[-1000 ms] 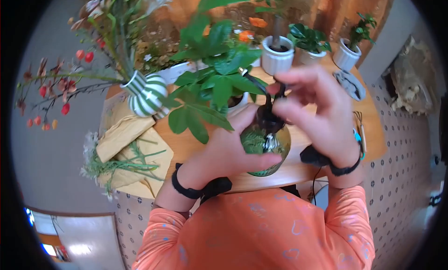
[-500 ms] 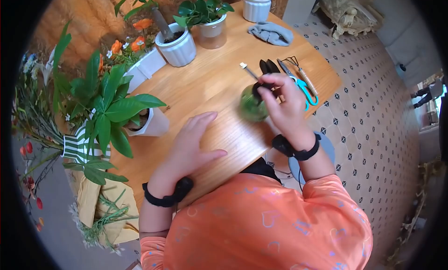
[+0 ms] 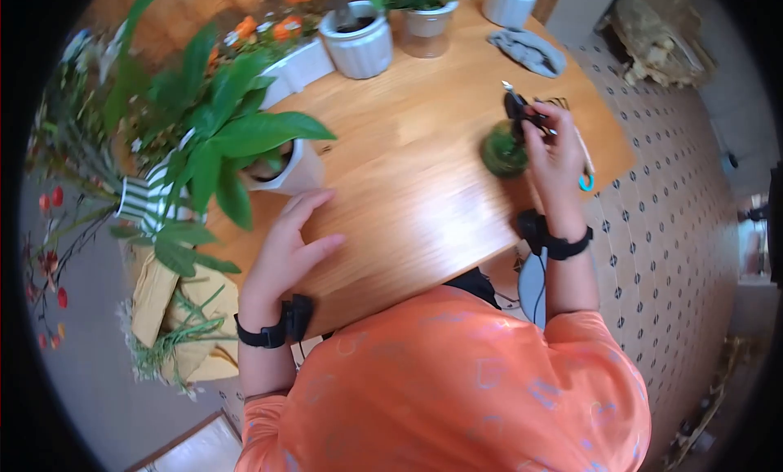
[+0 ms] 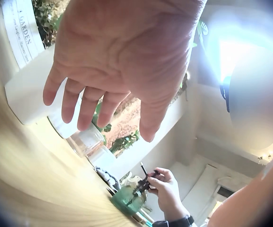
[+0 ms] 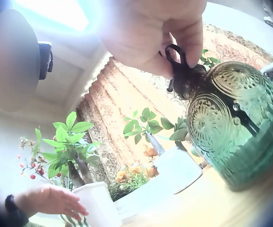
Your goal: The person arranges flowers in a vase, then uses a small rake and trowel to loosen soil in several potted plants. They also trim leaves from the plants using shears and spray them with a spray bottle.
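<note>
Head view shows your right hand (image 3: 556, 158) curled around the black spray top (image 3: 517, 109) of a green glass bottle (image 3: 503, 151), which stands on the wooden table (image 3: 408, 195) near its right edge. Your fingers pinch that top, and the right wrist view confirms it: thumb and fingers (image 5: 188, 35) close on the black nozzle (image 5: 182, 75) above the ribbed green glass (image 5: 231, 127). Just past the bottle lie scissors with a blue handle (image 3: 586, 181), and a grey cloth (image 3: 526, 49) sits farther back.

Your left hand (image 3: 289, 243) rests flat on the table with the fingers spread and straight, holding nothing, just in front of a white pot (image 3: 298, 168) with a broad-leaved plant (image 3: 232, 133). Well apart from the bottle, a striped vase (image 3: 147, 203) stands at the left edge.
</note>
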Action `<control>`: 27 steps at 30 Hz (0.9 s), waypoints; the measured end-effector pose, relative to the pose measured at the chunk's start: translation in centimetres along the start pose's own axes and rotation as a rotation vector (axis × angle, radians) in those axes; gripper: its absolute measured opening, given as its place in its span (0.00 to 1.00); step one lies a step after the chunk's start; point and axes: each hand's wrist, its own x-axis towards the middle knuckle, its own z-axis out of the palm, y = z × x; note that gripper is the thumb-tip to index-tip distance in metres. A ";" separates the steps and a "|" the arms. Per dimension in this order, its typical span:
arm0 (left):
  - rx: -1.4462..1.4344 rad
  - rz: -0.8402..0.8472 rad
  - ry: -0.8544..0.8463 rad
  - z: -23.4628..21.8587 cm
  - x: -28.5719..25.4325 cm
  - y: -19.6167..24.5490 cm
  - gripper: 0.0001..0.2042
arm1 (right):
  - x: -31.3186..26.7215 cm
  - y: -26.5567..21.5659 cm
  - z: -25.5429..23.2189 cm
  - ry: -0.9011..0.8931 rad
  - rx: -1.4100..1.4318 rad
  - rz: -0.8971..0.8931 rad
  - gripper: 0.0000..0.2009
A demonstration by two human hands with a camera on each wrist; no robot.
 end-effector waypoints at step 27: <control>-0.645 -0.173 0.413 -1.7 -4.4 -0.3 0.29 | 3.4 -14.3 18.5 -1.090 0.321 -0.013 0.11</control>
